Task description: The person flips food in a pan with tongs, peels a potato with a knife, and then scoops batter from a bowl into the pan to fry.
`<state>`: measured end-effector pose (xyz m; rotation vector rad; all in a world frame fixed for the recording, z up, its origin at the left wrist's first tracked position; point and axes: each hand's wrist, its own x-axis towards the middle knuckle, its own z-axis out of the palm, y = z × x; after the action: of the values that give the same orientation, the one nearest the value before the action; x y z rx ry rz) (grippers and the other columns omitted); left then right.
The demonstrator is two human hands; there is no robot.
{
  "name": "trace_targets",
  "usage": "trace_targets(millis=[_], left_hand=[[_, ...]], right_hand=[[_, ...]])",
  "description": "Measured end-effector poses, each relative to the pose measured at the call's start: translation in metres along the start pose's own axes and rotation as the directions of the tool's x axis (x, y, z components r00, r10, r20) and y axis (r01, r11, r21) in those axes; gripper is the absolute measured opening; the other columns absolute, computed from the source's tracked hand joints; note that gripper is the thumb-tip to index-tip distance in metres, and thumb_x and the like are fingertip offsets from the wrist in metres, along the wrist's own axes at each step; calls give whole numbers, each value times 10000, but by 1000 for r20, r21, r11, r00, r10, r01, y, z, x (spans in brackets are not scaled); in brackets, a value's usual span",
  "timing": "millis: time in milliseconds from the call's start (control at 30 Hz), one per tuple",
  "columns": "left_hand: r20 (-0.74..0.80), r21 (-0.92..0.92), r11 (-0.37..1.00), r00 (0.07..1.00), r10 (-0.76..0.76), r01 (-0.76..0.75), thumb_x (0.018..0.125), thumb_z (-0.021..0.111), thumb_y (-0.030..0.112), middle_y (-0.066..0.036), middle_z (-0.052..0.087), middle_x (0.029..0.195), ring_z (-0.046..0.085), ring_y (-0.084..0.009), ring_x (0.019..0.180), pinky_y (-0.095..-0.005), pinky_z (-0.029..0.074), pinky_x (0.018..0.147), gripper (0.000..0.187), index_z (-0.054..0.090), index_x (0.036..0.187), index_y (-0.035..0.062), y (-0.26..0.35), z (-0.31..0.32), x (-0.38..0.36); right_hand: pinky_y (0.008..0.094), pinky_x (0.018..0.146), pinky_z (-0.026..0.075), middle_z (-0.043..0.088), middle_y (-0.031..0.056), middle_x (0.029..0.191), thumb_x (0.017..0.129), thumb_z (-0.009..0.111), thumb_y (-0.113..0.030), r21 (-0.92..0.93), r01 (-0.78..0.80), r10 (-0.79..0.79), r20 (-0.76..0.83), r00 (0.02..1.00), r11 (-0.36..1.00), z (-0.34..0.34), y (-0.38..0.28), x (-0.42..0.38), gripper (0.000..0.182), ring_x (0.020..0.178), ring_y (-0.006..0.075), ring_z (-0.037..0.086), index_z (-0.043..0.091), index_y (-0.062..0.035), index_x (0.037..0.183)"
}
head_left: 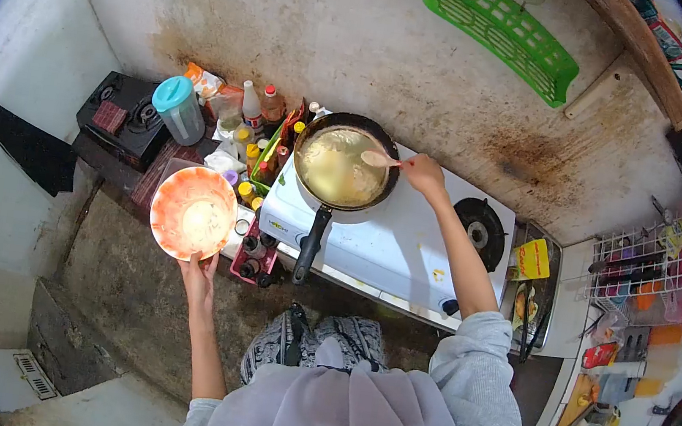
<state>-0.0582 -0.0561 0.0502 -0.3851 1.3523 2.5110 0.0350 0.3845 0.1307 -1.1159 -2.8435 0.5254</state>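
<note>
Occupied on Both Sides

The pale food (342, 166) in my black round frying pan (344, 118) looks blurred, hard to make out. My right arm (468, 254) reaches across the white gas stove (389, 240); my right grip (422, 174) clasps a pinkish spoon (375, 158) over the pan. My left grip (198, 274), partly hidden, grasps an orange-and-white round bowl (170, 202) left of the stove. One pan, one spoon, one bowl.
</note>
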Motion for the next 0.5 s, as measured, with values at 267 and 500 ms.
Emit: trace_targets(millis=[267,500], left_hand=[[50,-28,999,998,-28,29,800,426,11,-111,356,1202,483,-230,984,-349,460,823,577,161,1282,184,-3,9,-4],[47,7,1000,999,-1,0,812,417,25,-106,370,1196,483,-225,994,-342,463,818,556,168,1282,185,0,3,-4]], right_hand=[[418,703,432,604,165,764,740,476,-264,-191,72,-88,-74,993,979,23,-23,-4,270,746,307,585,621,-36,743],[416,702,410,607,161,752,734,474,-232,-268,149,-187,-123,975,952,23,-18,-9,249,720,289,589,606,-21,738]])
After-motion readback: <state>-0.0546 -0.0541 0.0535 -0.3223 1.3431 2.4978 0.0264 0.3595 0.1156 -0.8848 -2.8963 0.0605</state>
